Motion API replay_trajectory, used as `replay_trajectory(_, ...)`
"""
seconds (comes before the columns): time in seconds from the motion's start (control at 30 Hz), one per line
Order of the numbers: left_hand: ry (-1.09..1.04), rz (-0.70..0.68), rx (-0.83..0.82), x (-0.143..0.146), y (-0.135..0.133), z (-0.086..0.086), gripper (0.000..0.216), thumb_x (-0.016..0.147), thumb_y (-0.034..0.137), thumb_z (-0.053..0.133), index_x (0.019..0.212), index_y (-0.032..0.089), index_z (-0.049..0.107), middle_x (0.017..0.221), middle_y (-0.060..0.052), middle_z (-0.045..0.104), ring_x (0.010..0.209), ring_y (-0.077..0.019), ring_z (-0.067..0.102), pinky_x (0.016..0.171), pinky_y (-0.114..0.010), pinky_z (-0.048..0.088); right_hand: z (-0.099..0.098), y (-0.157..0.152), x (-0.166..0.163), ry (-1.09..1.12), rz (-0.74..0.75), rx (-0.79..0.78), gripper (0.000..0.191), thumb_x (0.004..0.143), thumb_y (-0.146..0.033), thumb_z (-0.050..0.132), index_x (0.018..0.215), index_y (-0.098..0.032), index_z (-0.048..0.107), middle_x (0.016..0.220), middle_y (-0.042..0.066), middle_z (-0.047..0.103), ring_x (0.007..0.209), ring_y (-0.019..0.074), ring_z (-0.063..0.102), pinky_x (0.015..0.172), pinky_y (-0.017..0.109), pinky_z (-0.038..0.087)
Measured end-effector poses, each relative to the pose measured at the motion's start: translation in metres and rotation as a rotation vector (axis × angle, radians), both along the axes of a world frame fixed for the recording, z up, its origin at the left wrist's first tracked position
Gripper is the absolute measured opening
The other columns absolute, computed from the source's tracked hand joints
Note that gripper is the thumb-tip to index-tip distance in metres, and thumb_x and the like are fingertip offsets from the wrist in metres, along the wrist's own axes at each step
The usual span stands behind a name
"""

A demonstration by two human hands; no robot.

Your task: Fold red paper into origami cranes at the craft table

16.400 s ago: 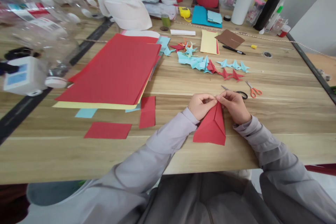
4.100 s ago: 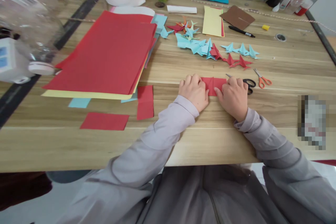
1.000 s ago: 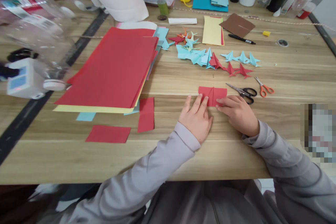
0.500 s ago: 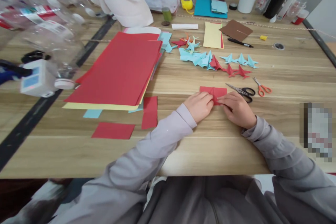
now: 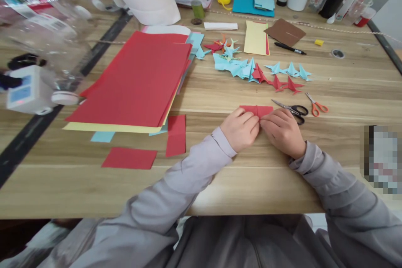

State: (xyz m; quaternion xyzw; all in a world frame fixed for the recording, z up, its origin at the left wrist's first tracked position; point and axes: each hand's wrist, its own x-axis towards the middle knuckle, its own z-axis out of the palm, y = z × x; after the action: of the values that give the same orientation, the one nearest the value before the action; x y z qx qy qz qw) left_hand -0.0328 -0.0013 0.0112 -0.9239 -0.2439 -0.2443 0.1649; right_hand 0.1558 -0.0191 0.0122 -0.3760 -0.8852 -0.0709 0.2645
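A small piece of red paper (image 5: 257, 110) lies flat on the table with a slit or crease line running down its middle. My left hand (image 5: 241, 129) presses on its left part, fingers curled together. From the other side, my right hand (image 5: 282, 130) pinches its near right edge. The fingertips of both hands nearly meet at the centre line and hide the paper's near part. Just beyond my right hand lie black-handled scissors (image 5: 297, 111) and smaller orange-handled scissors (image 5: 317, 106).
A stack of red sheets (image 5: 135, 79) lies to the left, with two red rectangles (image 5: 129, 158) nearer me. Folded paper cranes, blue (image 5: 234, 67) and red (image 5: 278, 83), line up beyond my hands. A black pen (image 5: 289, 48), brown paper (image 5: 285, 32) and plastic bottles (image 5: 47, 29) lie farther off.
My hands have come closer together, and less of the red paper's near part shows between them. The whole view has shifted slightly.
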Motion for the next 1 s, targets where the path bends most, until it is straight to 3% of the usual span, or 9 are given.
replay_trajectory(0.13,-0.109,-0.031,0.095,0.0024,-0.0009,0.0008,0.032,0.093,0.01,0.044,0.069,0.013,0.065,0.076,-0.007,0.071,0.072,-0.0173,0.061,0.066,-0.035,0.041,0.002,-0.0009,-0.0005,0.013,0.044,0.093,0.027,0.091,-0.009,0.044,0.08,-0.02,0.066,0.079,0.002,0.071,0.076,0.0173,0.055,0.077,0.036,0.042)
replay_trajectory(0.3,-0.157,-0.045,0.123,-0.0034,0.0022,0.0034,0.027,0.093,0.01,0.045,0.076,0.014,0.066,0.079,-0.007,0.072,0.077,-0.0178,0.062,0.067,-0.035,0.042,0.0026,-0.0001,0.0022,0.06,0.037,0.181,0.02,0.086,-0.006,0.051,0.087,-0.019,0.066,0.081,0.002,0.073,0.074,0.0176,0.056,0.075,0.036,0.043)
replay_trajectory(0.47,-0.13,-0.044,0.123,-0.0041,0.0017,0.003,0.028,0.093,0.01,0.044,0.075,0.014,0.064,0.08,-0.008,0.072,0.078,-0.0185,0.062,0.067,-0.035,0.042,0.003,0.0003,0.0005,0.083,0.039,0.176,0.014,0.087,-0.01,0.056,0.085,-0.02,0.066,0.083,0.001,0.074,0.077,0.0168,0.058,0.076,0.035,0.045)
replay_trajectory(0.83,-0.101,-0.063,0.125,0.0024,-0.0023,0.0071,0.028,0.094,0.011,0.046,0.072,0.013,0.064,0.075,-0.005,0.069,0.08,-0.0181,0.06,0.072,-0.036,0.041,0.0048,-0.0013,-0.0004,-0.006,0.062,0.168,0.022,0.086,-0.009,0.048,0.073,-0.022,0.061,0.079,0.001,0.071,0.079,0.0176,0.056,0.078,0.037,0.043)
replay_trajectory(1.0,-0.132,-0.049,0.116,-0.0052,0.0004,0.0096,0.026,0.093,0.01,0.047,0.074,0.014,0.064,0.078,-0.004,0.072,0.082,-0.0171,0.062,0.074,-0.036,0.041,0.0063,-0.0009,0.0014,0.019,0.074,0.165,0.018,0.084,-0.008,0.051,0.08,-0.021,0.064,0.083,0.001,0.073,0.08,0.0186,0.058,0.078,0.038,0.042)
